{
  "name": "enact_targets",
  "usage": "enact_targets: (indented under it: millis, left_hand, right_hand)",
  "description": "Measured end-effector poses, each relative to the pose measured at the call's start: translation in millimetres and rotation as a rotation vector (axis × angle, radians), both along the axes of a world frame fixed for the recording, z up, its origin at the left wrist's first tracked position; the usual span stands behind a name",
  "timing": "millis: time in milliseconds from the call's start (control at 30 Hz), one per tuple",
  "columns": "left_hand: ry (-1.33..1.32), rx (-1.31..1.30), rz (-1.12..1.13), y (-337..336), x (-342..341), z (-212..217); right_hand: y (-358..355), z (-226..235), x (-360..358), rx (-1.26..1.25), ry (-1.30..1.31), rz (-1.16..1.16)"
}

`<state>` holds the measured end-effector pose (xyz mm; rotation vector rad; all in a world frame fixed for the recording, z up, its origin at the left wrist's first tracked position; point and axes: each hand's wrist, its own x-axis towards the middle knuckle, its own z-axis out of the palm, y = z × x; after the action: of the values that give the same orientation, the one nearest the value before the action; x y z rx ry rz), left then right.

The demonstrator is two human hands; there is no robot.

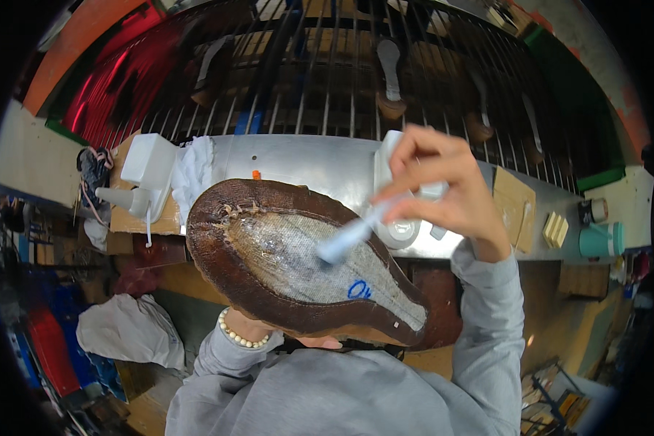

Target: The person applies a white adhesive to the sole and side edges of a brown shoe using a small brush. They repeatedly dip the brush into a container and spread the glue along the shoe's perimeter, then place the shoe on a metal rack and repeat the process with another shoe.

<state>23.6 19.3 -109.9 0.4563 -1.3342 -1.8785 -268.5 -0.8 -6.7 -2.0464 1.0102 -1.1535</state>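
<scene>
A brown leather shoe (291,298) is turned sole up in front of me, its toe to the left and its heel to the right. Its underside has a grey, fabric-like middle with a blue pen mark, and the toe end looks wet or glossy. My left hand (251,325) supports it from below; most of the fingers are hidden under the shoe. In my right hand (443,182) is a brush (349,240), pinched by its upper end. Its pale, motion-blurred tip is over the middle of the underside, apparently touching it.
A metal bench (283,156) lies beyond the shoe. On it stand a white spouted bottle (149,171), crumpled white cloth (194,171) and a white round container (398,234), partly behind my right hand. Further back, a barred rack (327,65) holds several shoes (390,76). A teal mug (601,240) is at right.
</scene>
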Motion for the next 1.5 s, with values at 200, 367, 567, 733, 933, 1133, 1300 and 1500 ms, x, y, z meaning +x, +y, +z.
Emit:
enact_targets:
  millis: [200, 367, 567, 733, 933, 1133, 1300, 1500]
  left_hand:
    - [0.058, 0.192, -0.059, 12, 27, -31]
    - [0.245, 0.409, -0.087, 19, 63, -45]
    - [0.745, 0.539, -0.045, -12, 34, -8]
    - [0.545, 0.218, -0.399, -58, 26, 52]
    - [0.436, 0.177, -0.358, -58, 49, 65]
    - [0.512, 0.235, -0.363, -66, 48, 52]
    - [0.485, 0.254, -0.323, -68, 46, 50]
    - [0.430, 0.208, -0.351, -75, 46, 56]
  right_hand:
    - [3, -23, -7, -0.038, 0.037, 0.004]
    - [69, -59, -79, 0.267, -0.013, -0.234]
    - [67, -127, -166, 0.301, -0.141, -1.143]
    - [24, -179, -188, 0.308, 0.155, -1.260]
    - [21, -189, -180, 0.276, 0.099, -1.275]
    - [51, -173, -157, -0.031, 0.132, -1.210]
    - [73, -162, -141, -0.163, 0.079, -1.086]
    - [96, -162, -151, 0.681, -0.518, -0.758]
